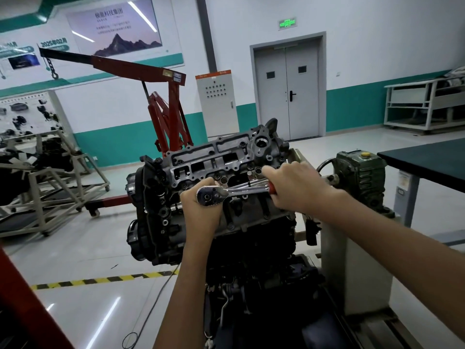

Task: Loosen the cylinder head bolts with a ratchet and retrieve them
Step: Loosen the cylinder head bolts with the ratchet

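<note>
Leftward, open floor up to red hoist, dark table edge near at right, engine between them, cylinder head on top, ratchet across the head's near edge, right hand gripping its red handle, left hand curled round its drive end.

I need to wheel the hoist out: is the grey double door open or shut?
Shut: both leaves of the double door meet flush, no gap.

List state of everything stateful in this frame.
ratchet: level, held at both ends
left hand: grips the ratchet's head end
right hand: grips its red handle
cylinder head: top exposed
double door: closed
exit sign: lit
</note>
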